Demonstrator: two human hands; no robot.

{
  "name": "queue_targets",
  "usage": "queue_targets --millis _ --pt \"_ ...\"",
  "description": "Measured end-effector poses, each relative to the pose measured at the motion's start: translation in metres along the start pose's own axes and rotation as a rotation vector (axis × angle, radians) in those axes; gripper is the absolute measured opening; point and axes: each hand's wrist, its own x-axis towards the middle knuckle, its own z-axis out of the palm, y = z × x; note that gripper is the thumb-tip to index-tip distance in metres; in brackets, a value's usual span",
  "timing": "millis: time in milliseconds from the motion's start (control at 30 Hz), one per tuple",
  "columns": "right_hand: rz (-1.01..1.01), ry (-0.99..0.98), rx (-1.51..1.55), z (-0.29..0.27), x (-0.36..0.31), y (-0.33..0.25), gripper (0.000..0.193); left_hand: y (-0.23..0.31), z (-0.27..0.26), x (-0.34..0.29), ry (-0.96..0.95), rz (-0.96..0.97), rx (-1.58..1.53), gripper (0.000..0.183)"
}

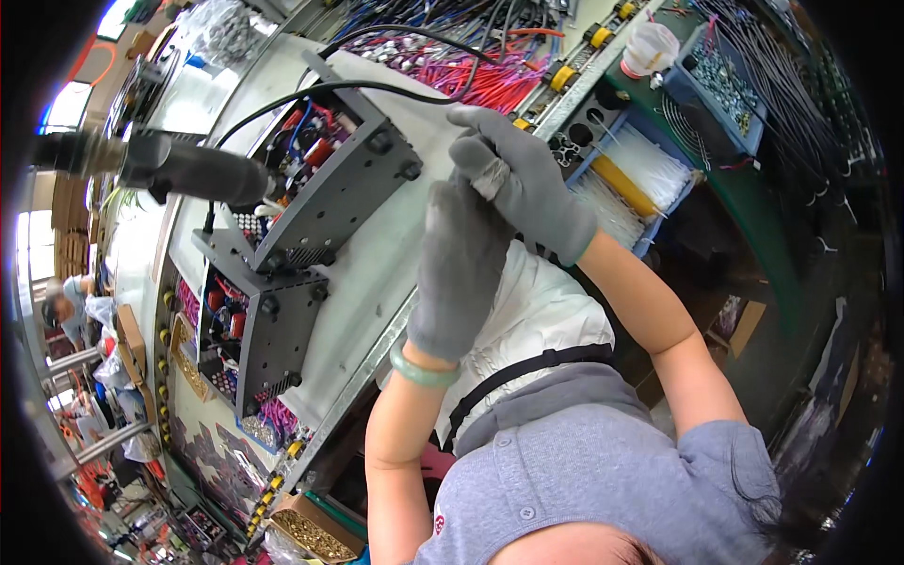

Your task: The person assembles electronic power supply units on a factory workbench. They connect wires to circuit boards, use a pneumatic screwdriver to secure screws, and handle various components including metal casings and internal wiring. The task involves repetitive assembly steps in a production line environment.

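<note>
Across the worktop (369, 292), set back from its near edge, sat two grey housings (341, 202) with wiring exposed. One dark tool (200, 171) reached in from the far edge; a careless swing might have scratched a panel or nicked wires, and the looping black cable could have snagged. Two gloved hands, one left (460, 273), one right (539, 196), pressed together by the near edge; whether they gripped anything, I couldn't tell
</note>
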Motion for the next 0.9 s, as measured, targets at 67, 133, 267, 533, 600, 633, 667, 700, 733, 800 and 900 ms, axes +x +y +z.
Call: queue_targets --millis 67,133,267,533,600,633,667,700,733,800,900 --pt "0.067 0.081 0.031 -0.006 0.000 0.019 0.035 -0.007 0.011 0.016 -0.012 -0.030 -0.119 0.060" --pt "0.099 0.141 -0.008 -0.013 -0.002 0.029 0.038 -0.012 0.019 0.027 -0.016 -0.055 -0.217 0.056" --pt "0.082 0.244 -0.071 -0.005 0.024 0.056 0.036 -0.022 0.034 0.047 -0.015 -0.075 -0.353 0.049" --pt "-0.195 0.273 -0.592 -0.027 0.095 0.090 0.027 -0.068 -0.014 0.019 -0.058 -0.012 0.289 0.043" --pt "-0.044 0.405 -0.695 -0.064 0.124 0.121 0.037 -0.060 -0.015 -0.012 -0.197 0.004 0.374 0.041" --pt "0.113 0.498 -0.701 -0.093 0.135 0.133 0.044 -0.053 -0.005 -0.022 -0.270 -0.033 0.193 0.037" --pt "0.115 0.497 -0.692 -0.104 0.139 0.127 0.045 -0.070 -0.007 -0.032 -0.301 -0.097 0.330 0.033" --pt "0.119 0.498 -0.684 -0.113 0.144 0.121 0.045 -0.095 -0.014 -0.037 -0.335 -0.163 0.467 0.029" --pt "0.046 0.405 -0.593 -0.107 0.139 0.108 0.038 -0.117 -0.017 -0.031 -0.340 -0.139 0.705 0.029" --pt "-0.202 0.334 -0.421 -0.087 0.122 0.103 0.031 -0.146 -0.008 0.003 -0.418 -0.176 1.062 0.035" --pt "-0.077 0.281 -0.316 -0.069 0.107 0.098 0.029 -0.172 0.003 0.027 -0.581 -0.435 1.298 0.053"
